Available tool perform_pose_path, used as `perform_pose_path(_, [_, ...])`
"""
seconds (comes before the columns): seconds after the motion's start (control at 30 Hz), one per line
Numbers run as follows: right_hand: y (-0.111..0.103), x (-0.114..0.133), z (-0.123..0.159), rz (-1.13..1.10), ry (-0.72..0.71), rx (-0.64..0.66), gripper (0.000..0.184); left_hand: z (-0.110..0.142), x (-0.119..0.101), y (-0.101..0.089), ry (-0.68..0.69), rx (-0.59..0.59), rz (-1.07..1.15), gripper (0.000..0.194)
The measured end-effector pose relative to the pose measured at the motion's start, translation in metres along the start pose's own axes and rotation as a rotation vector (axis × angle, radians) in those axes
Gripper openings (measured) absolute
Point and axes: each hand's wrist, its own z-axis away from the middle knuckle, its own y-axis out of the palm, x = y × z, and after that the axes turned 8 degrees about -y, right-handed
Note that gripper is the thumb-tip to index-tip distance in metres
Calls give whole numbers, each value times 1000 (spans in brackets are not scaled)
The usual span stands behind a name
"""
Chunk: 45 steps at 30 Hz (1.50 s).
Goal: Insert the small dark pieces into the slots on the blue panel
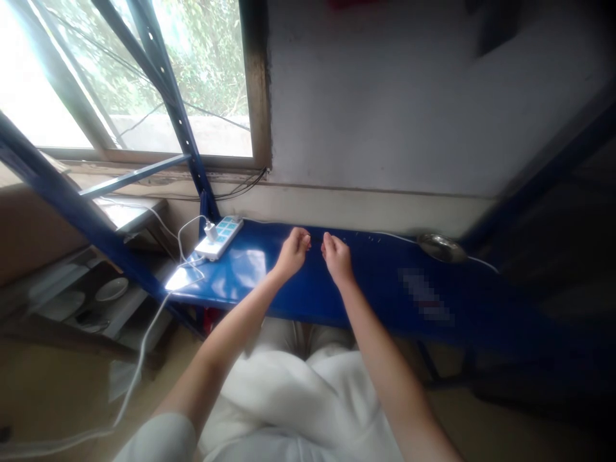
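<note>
Over the blue table (308,292), the left hand (291,252) and the right hand (338,258) were near each other but apart, fingers curled inward; whether they gripped anything could not be told. Small pale bits (370,239) lay near the right hand, to its right, and a power strip (222,239) left of the left hand.

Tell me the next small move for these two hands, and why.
Probably ease the left hand and right hand closer together: both are curled and face each other across a narrow gap above the blue table. Whether either holds anything I cannot tell.
</note>
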Motion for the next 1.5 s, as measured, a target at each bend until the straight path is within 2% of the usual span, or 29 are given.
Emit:
perform_pose_path(0.17, [-3,4,1,16,-17,-6,48,0,-2,1,41,-15,-225,20])
perform_pose_path(0.3, [-5,8,1,17,-17,-8,49,-2,-4,5,35,-33,-239,27])
perform_pose_path(0.5, [-7,11,0,64,-57,-20,47,-5,-6,7,-34,-30,-67,38])
perform_pose_path(0.73, [-12,15,1,219,-156,-13,44,-9,-8,3,-210,117,176,43])
perform_pose_path(0.97, [-17,13,1,457,-348,30,40,-16,-5,-2,-430,288,455,37])
perform_pose_path(1.07, [-20,11,0,515,-413,59,37,-19,-4,-5,-502,320,542,34])
perform_pose_path(1.2, [-25,9,-3,478,-451,129,28,-23,-3,-8,-557,328,553,33])
perform_pose_path(1.33, [-29,7,-6,413,-433,204,19,-23,-1,-11,-527,301,514,40])
perform_pose_path(1.5, [-29,0,-7,364,-400,217,18,-18,-4,-13,-372,332,414,48])
